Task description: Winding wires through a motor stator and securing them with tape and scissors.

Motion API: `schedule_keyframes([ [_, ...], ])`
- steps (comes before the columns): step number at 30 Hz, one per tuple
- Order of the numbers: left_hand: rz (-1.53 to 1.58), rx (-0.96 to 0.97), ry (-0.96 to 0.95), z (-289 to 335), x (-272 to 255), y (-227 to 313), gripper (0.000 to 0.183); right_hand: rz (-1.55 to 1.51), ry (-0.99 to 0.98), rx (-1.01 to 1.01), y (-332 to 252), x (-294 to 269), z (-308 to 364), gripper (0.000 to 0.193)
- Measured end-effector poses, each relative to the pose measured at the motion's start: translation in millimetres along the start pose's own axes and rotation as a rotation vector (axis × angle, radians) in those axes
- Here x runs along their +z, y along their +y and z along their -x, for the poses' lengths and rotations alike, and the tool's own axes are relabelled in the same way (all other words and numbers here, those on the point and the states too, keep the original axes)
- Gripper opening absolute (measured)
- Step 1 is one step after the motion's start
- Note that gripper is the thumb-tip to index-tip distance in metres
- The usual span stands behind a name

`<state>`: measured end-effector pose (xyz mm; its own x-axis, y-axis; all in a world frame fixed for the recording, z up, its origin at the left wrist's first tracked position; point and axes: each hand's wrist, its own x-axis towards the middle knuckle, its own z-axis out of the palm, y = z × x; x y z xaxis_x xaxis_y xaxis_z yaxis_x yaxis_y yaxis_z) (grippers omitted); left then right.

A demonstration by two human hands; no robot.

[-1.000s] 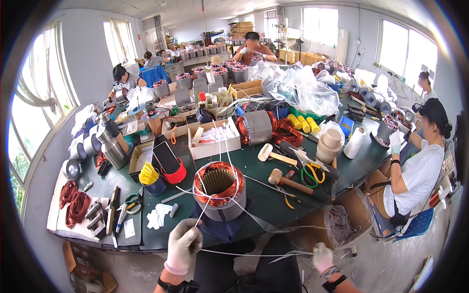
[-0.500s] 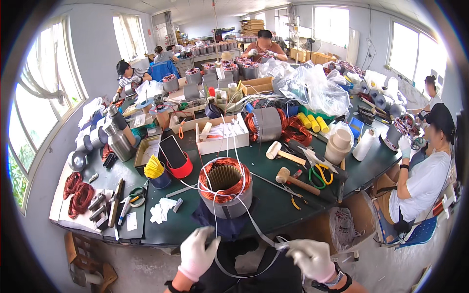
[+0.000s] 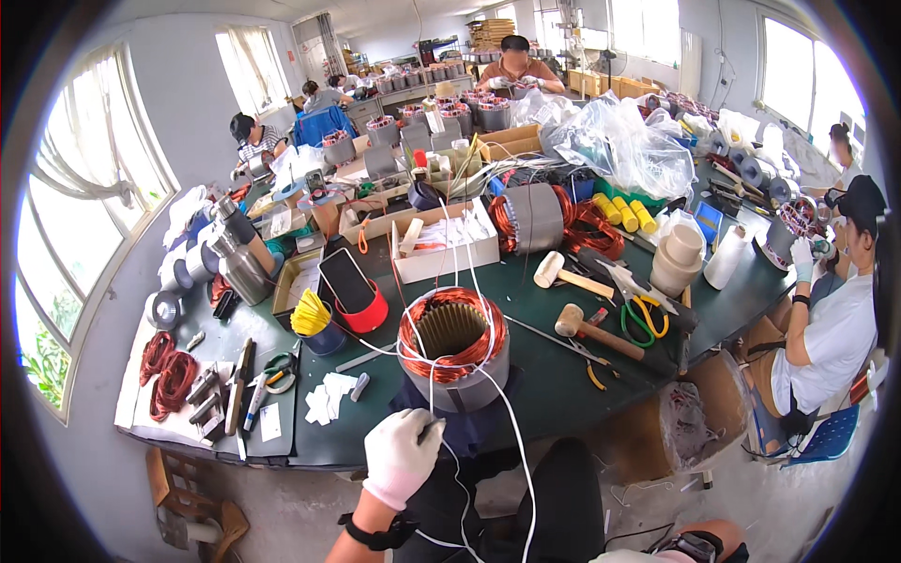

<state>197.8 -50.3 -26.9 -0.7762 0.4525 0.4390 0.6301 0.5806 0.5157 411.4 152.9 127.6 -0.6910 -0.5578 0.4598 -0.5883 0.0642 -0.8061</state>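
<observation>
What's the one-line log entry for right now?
left hand: gloved, pinching white cord | right hand: mostly out of frame | stator: upright at table edge, copper windings

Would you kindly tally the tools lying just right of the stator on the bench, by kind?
Wooden mallets: 2
Green-handled scissors: 1
Total: 3
</observation>
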Motion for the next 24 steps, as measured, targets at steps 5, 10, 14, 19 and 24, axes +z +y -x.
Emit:
schedule_keyframes([
  [5, -0.045, -0.129, -0.033, 44.9, -35.2, -17.8, 0.017, 0.112, -0.023, 0.503, 58.5, -19.0, 33.0, 0.037],
  [10, -0.129, -0.143, -0.179, 117.8, -28.2, -57.2, 0.019, 1.015, 0.025, 1.258, 131.0, -4.8, 104.3, 0.021],
  [14, -0.180, -0.230, -0.533, 138.2, -29.9, -56.5, 0.012, 1.013, 0.050, 1.131, 113.3, -7.8, 114.3, 0.014],
  [19, -0.260, -0.098, -0.505, 111.2, -27.2, -51.7, 0.024, 0.535, 0.202, 0.693, 66.0, -9.4, 41.7, 0.017],
  [24, -0.105, -0.061, -0.123, 22.6, -9.0, -10.7, 0.034, 0.027, -0.047, 0.136, 5.1, 0.3, -15.9, 0.014],
])
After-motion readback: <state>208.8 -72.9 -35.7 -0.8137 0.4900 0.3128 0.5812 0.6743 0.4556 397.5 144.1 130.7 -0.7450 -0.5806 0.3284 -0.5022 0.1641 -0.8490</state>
